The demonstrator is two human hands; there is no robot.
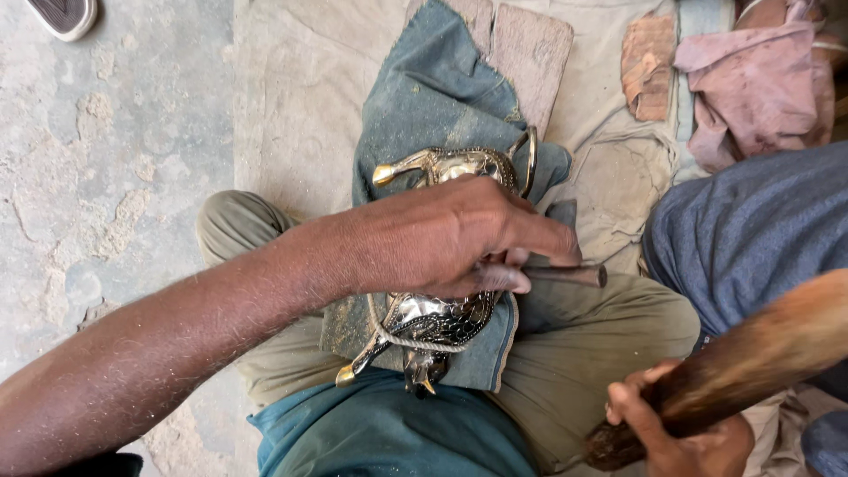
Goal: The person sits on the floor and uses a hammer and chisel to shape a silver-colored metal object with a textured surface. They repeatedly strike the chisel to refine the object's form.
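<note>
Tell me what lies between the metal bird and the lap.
Head view: a blue-green cloth lies under the metal bird, over the lap; a cord loops the bird.

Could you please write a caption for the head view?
Left hand steadies a chisel on an ornate metal piece; right hand grips a wooden mallet.

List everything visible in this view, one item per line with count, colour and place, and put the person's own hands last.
metal ornament: one, silver with gold tips, on the lap under the left hand
cord: one, pale, looped around the ornament's lower part
denim cloth: one, blue-green, spread under the ornament
metal punch: one, dark, pinched by the left hand
wooden mallet: one, brown, lower right
rag: one, pinkish, upper right
shoe: one, white-edged, top left on the concrete floor
left hand: on the ornament, holding the punch
right hand: gripping the mallet
</note>
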